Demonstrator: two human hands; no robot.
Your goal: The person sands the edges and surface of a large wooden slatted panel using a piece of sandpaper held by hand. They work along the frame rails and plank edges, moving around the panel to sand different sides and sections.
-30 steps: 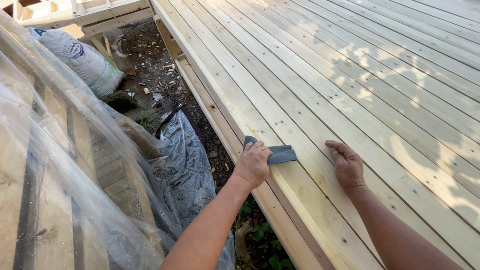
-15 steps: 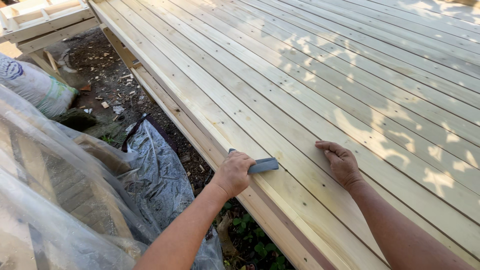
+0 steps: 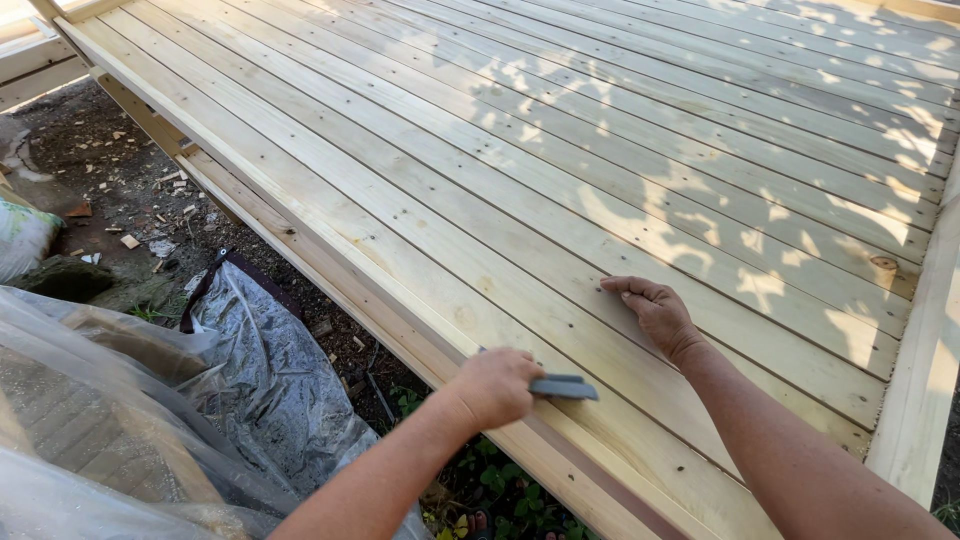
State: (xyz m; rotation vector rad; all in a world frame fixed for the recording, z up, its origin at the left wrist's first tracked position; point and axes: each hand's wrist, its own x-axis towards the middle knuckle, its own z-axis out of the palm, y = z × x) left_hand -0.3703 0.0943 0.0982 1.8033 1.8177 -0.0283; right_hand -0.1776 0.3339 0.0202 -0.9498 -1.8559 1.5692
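Gripping a grey sanding block (image 3: 562, 387) in a closed fist, left hand (image 3: 497, 386) sets its long axis across the edge board (image 3: 420, 310), blade-end toward the flat-spread right hand (image 3: 655, 312) nearby.

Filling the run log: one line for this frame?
left hand: grips grey sanding block on deck's edge board | right hand: flat on deck boards, empty

A white-and-green sack (image 3: 20, 238) lies at the left edge on the dirt — bulging, partly cut off by the frame. Below it, clear plastic wrap (image 3: 150, 420) covers a stack — crinkled, greyish. No signs or screens.
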